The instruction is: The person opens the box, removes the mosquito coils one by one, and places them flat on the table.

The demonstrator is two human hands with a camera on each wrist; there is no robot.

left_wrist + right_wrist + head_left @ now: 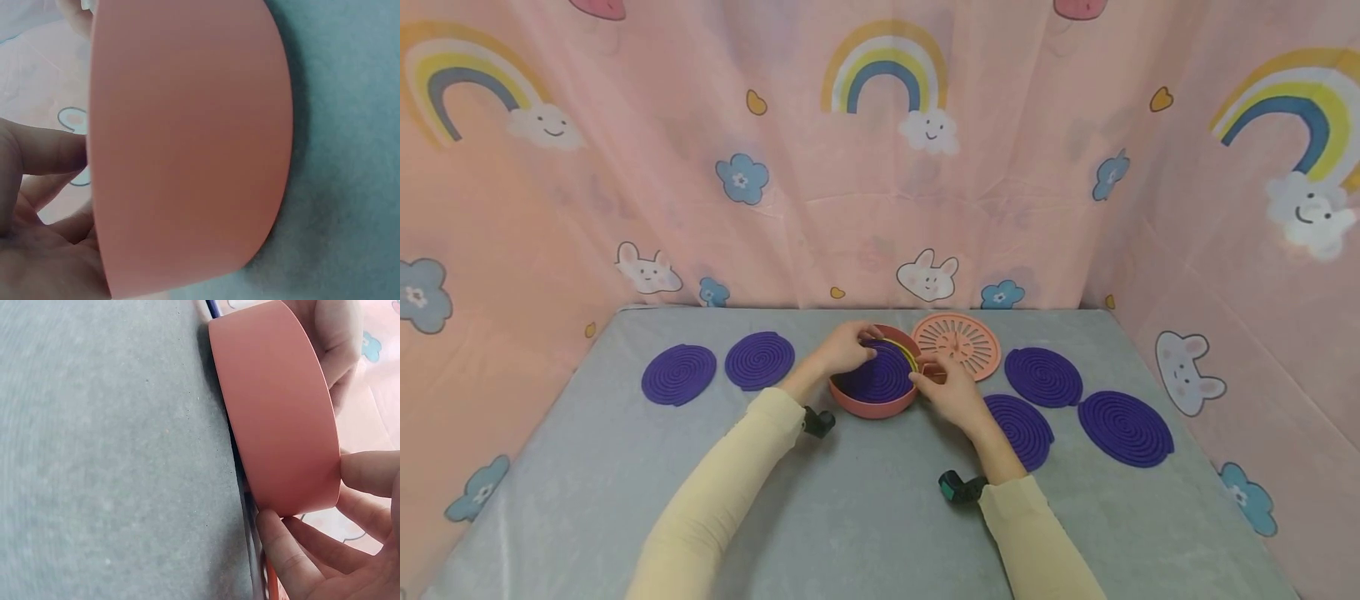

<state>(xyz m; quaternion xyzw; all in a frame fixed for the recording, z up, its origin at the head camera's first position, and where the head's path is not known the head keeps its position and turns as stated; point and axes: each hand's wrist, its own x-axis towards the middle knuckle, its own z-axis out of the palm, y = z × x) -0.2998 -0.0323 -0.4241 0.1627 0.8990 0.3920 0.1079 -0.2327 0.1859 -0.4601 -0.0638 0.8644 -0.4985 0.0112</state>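
A pink round bowl (874, 410) stands near the table's back edge. Inside it lies a purple spiral coaster (880, 379), with a thin yellow edge (901, 346) showing along the far right side. My left hand (844, 348) reaches over the bowl's far left rim and pinches the coaster's upper edge between thumb and fingers; in the left wrist view the bowl wall hides those fingertips. My right hand (951, 392) holds the bowl's right side, thumb at the rim. The right wrist view shows its fingers (290, 556) against the outer wall and low edge.
Behind my right hand lies a slotted pink lid (981, 354). Two purple spiral coasters, one of them the nearer (760, 360), lie left of the bowl. Several more, including the rightmost coaster (1126, 428), lie on the right. A printed pink curtain (865, 208) closes the back and sides.
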